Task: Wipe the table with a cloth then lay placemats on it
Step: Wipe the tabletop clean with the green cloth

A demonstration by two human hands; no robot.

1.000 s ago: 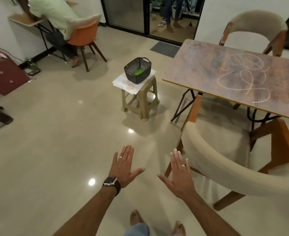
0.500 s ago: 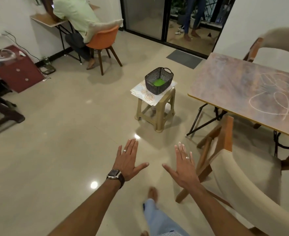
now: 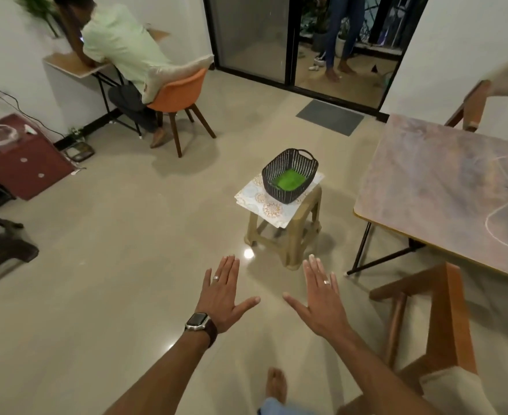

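Observation:
A green cloth (image 3: 289,181) lies inside a black woven basket (image 3: 290,175). The basket stands on patterned placemats (image 3: 264,203) stacked on a beige plastic stool (image 3: 294,235) ahead of me. The table (image 3: 444,187), marbled brown with white chalk scribbles, is at the right. My left hand (image 3: 222,295) and my right hand (image 3: 321,298) are held out flat over the floor, fingers straight and spread, holding nothing, short of the stool.
A wooden chair with a cream seat (image 3: 444,330) stands at the table's near side, close to my right arm. Another chair (image 3: 480,100) is behind the table. A person sits on an orange chair (image 3: 177,94) at a wall desk. A maroon cabinet (image 3: 22,157) is at the left.
I have walked toward the stool, so basket and stool appear closer and more central. The table has slid to the right edge. Both hands stay flat and empty.

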